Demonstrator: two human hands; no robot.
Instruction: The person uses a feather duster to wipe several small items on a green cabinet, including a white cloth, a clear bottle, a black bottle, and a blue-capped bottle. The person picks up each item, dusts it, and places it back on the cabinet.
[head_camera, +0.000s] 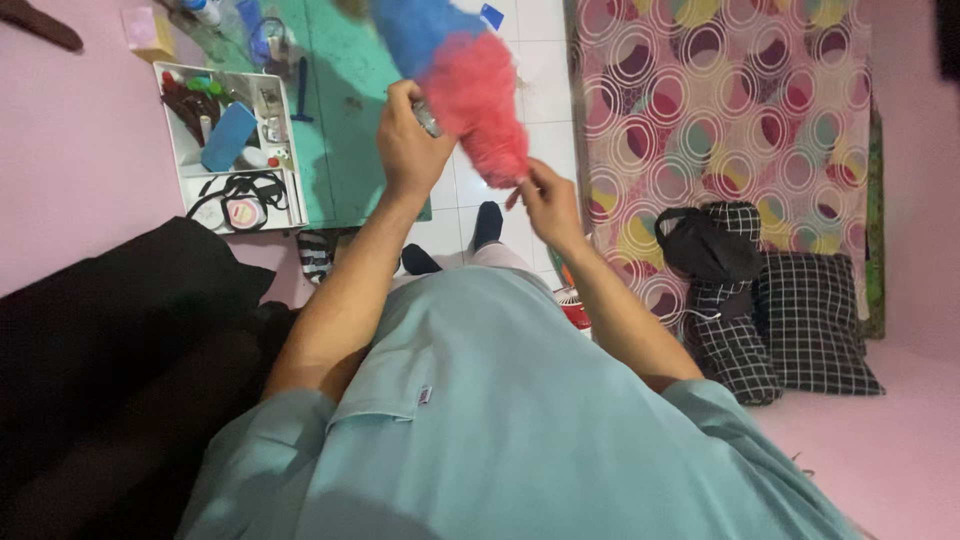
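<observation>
Biggest thing in frame: the person's pale teal shirt (500, 420), filling the lower centre. Upper right, a patterned mattress w/ pink and yellow circles (720, 130) stands on edge against the pink wall; below it, right of centre, two black checked pillows (800, 320) w/ a black bag (705, 250) slumped on top. Lower left, a dark heap of cloth (110, 360). Upper left, a green mat (350, 100), and beside it a white organiser tray (235, 145) packed w/ small bits, a blue block and a coiled black cable.

Top centre, the feather duster (470, 80), blue fluff above, pink-red fluff below, held up in the air in front of the chest. Left hand (410, 140) is closed firmly round the handle just under the fluff. Right hand (548, 205) is mostly closed, thumb and fingertips pinching at the lower tip of the pink fluff; can't tell if it grips strands or a bit of lint.

Progress, as a judgement: looks like picking or fluffing the pink end is under way; the blue part up top isn't being touched, and the duster touches no surface at all.
</observation>
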